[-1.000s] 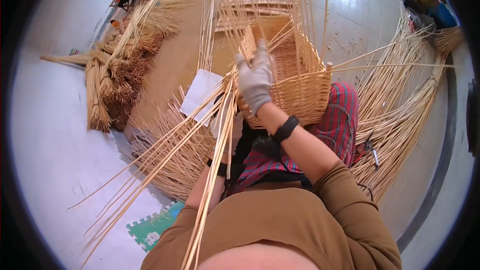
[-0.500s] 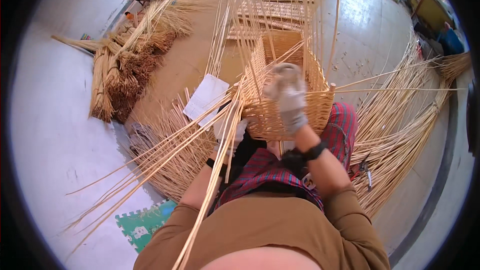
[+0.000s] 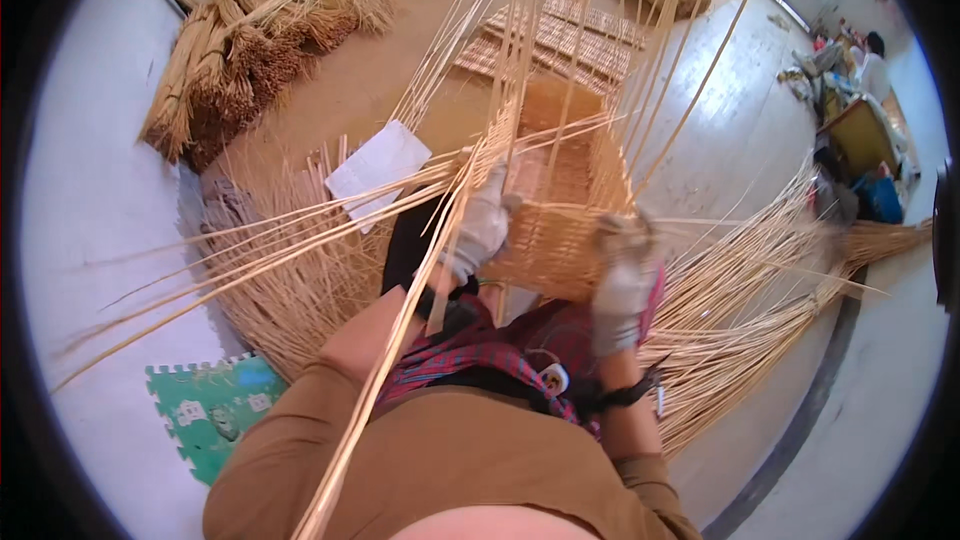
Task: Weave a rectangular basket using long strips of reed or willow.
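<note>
A half-woven wicker basket [image 3: 550,252] rests tilted against my lap, long and box-shaped, with tall upright stakes rising from its sides. My left hand [image 3: 480,228], in a pale work glove, is closed on its near left corner, beside a bundle of loose willow rods [image 3: 390,350] that fans out to the left and toward me. At the near right corner my right hand [image 3: 622,285], gloved too and smeared by motion, is closed around the rim. The fingertips of both hands are partly hidden.
Tied rod bundles [image 3: 225,55] lie far left, and loose rods [image 3: 285,265] spread nearer. A white sheet [image 3: 378,172] lies beside them. Woven panels [image 3: 560,38] are stacked ahead. More long rods [image 3: 750,310] cover the right floor. A green foam mat [image 3: 215,415] is at lower left.
My right hand has dropped from above the basket's near wall to its right corner. My left hand has come up onto the left corner. The basket appears turned and the view has shifted.
</note>
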Action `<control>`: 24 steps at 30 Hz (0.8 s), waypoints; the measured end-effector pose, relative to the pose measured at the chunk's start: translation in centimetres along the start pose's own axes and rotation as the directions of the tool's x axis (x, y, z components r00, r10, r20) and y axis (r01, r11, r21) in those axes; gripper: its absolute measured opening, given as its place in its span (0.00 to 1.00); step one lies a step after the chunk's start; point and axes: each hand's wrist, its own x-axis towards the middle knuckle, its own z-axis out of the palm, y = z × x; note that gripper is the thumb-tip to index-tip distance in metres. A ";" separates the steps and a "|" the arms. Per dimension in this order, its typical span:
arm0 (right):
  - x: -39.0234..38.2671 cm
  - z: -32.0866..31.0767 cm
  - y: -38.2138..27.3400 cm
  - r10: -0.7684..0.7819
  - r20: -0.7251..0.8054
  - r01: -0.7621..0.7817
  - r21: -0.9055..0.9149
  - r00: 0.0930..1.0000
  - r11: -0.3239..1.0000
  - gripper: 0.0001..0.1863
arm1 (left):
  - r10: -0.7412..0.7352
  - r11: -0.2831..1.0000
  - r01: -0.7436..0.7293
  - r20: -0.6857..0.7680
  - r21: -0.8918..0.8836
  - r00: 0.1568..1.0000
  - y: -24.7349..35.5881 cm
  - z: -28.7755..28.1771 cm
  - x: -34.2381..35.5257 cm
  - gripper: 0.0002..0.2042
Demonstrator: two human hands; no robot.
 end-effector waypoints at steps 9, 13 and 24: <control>9.5 7.8 0.9 -0.301 0.373 0.442 -0.387 0.878 0.809 0.33 | -0.246 0.822 0.233 0.045 -0.519 0.968 -0.2 2.0 0.2 0.08; 4.0 -3.0 -1.8 -0.121 0.082 0.132 -0.140 0.989 0.981 0.25 | 0.447 0.884 -0.433 -0.584 0.176 0.677 -0.5 3.1 0.8 0.29; 10.7 -9.9 -5.2 0.041 -0.170 -0.067 -0.151 0.985 0.986 0.14 | 0.337 0.900 -0.346 0.078 0.265 0.938 5.6 8.3 -1.3 0.31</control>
